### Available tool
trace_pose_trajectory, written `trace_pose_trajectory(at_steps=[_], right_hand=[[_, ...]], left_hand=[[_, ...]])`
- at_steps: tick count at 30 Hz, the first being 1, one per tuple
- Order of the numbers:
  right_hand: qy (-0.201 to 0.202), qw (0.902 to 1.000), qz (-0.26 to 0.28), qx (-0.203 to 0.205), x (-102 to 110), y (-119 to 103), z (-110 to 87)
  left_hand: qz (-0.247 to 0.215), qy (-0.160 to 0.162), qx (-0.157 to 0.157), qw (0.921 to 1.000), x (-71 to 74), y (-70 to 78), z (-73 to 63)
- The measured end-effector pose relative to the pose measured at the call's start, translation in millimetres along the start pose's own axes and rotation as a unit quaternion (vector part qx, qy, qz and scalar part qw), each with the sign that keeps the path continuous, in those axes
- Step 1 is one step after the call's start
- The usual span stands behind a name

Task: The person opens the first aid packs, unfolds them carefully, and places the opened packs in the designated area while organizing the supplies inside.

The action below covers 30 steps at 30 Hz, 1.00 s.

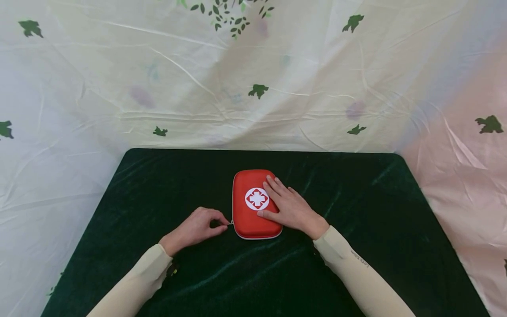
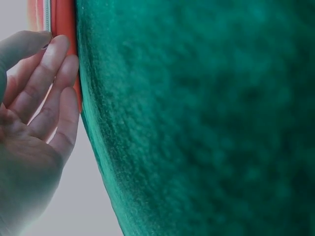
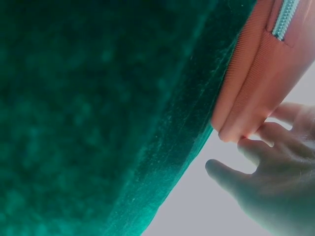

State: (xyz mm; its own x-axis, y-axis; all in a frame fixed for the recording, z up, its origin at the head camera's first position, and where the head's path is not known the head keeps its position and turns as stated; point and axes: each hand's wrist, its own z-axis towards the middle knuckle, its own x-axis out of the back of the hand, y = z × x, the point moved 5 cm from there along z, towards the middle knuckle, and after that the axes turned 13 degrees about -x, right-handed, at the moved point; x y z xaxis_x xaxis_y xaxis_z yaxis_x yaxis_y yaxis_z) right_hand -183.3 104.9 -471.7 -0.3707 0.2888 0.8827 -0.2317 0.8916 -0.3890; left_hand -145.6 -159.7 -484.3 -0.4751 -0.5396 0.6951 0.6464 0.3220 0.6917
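A red zippered first-aid case [image 1: 249,222] with a white cross emblem [image 1: 257,199] lies flat on the table, its long sides running away from me. At its lower left edge, my left hand [image 1: 198,226] pinches the small zipper pull [image 1: 231,223] between thumb and forefinger. The left wrist view shows the silver zipper teeth [image 2: 47,14] running up to those fingertips. My right hand [image 1: 291,209] rests on the right part of the lid, fingers spread and extended. In the right wrist view, one end of the zipper [image 3: 284,19] shows on the case's side.
Dark green velvety cloth covers the table [image 1: 178,176], with light creases in front of the case. A pale curtain [image 1: 190,88] printed with green leaves and bird shapes hangs behind the table and along both sides.
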Motion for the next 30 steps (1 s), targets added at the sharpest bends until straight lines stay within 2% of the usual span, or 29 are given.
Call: trace_pose_trajectory(at_steps=[6,8,16,18,25,30], right_hand=[[0.0,1.0,-0.005,-0.004,-0.2,-1.2,0.4],[0.002,1.0,-0.007,-0.005,0.1,-1.4,0.2],[0.003,0.9999,-0.013,-0.006,-0.2,-1.1,0.2],[0.003,0.9999,-0.013,-0.006,-0.5,-1.1,0.4],[0.002,0.9999,-0.012,-0.005,0.0,-1.7,0.0],[0.005,0.9999,-0.013,-0.005,0.2,-2.1,-0.1]], left_hand=[[-0.009,-0.013,0.009,0.9998,-0.3,3.5,-0.5],[-0.01,-0.016,0.023,0.9996,2.2,11.7,1.1],[-0.008,-0.028,0.041,0.9987,0.6,12.1,1.2],[-0.016,-0.028,0.036,0.9988,0.1,11.1,0.7],[-0.063,-0.028,0.002,0.9976,-11.9,-6.3,-4.5],[-0.06,-0.051,0.003,0.9969,-11.7,3.2,-1.8]])
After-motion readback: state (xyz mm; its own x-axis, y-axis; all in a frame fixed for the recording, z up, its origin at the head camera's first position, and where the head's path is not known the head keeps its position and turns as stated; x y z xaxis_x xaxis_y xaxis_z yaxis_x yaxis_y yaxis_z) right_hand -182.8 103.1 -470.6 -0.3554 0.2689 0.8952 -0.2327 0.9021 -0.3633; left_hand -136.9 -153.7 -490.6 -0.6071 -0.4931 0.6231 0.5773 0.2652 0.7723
